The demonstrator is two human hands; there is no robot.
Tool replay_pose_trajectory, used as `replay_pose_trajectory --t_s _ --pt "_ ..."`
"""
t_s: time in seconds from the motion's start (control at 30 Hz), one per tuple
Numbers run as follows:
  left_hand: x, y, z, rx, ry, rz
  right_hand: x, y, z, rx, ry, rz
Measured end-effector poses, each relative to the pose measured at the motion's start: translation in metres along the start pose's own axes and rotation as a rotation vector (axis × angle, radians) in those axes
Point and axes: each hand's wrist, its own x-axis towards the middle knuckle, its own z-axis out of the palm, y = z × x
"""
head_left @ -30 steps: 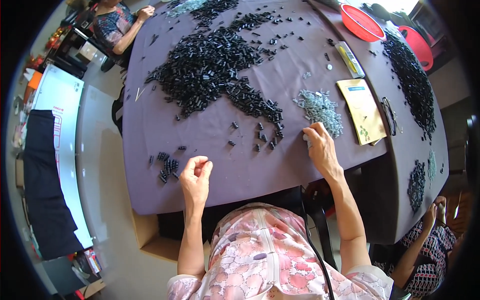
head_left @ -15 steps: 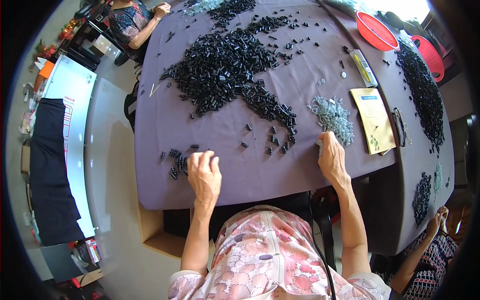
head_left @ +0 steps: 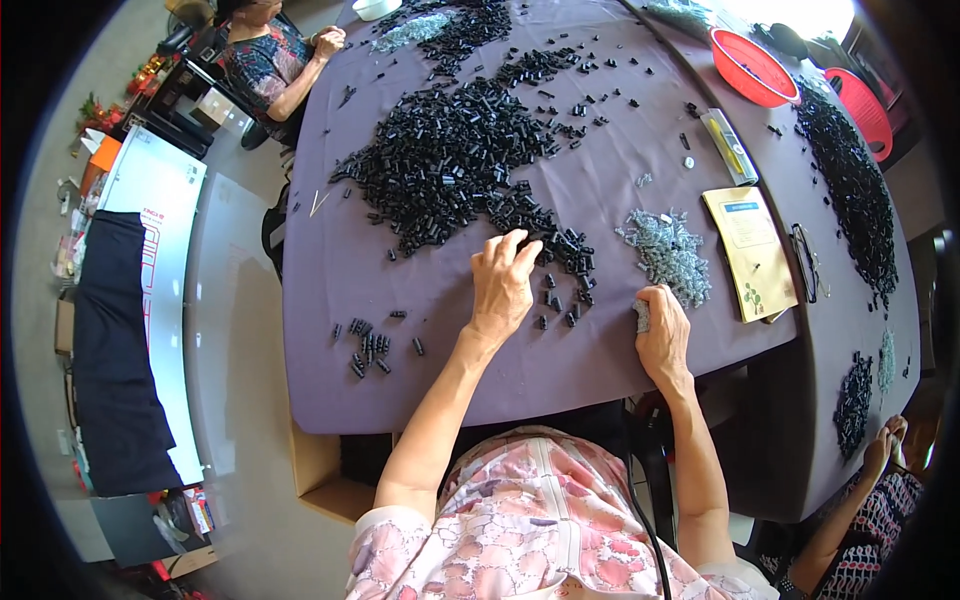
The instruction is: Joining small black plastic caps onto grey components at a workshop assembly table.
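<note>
Several small black tube-shaped plastic parts (head_left: 450,160) form a big heap on the purple cloth. My left hand (head_left: 503,290) is at the heap's near edge, fingers bent and apart, with nothing visible in them; whether the tips touch a part I cannot tell. A smaller group of the black parts (head_left: 372,345) lies to the left, nearer me. My right hand (head_left: 664,335) is closed on a small pale grey thing (head_left: 642,316), mostly hidden by the fingers. Just beyond it is a pile of small clear bluish plastic pieces (head_left: 668,255).
On the right lie a yellow booklet (head_left: 745,250), glasses (head_left: 808,262) and a long clear box (head_left: 730,147). A red basket (head_left: 755,68) stands farther back. Another person (head_left: 275,65) sits far left; another person's hands (head_left: 885,445) are at the right. Black parts (head_left: 845,185) cover the neighbouring table.
My left hand has moved right and away from me, from the small group to the big heap. One more black part shows beside the small group. My right hand stays near the clear pieces.
</note>
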Motion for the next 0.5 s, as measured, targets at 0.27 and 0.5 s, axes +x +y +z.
replay_pose_trajectory --t_s 0.27,0.5 --pt "-0.036 0.008 -0.025 -0.127 0.088 -0.087 0.001 0.003 0.000 0.003 -0.006 0.035" --pt "-0.065 -0.007 -0.048 -0.279 0.137 -0.384 0.002 0.001 -0.001 0.083 0.017 0.025"
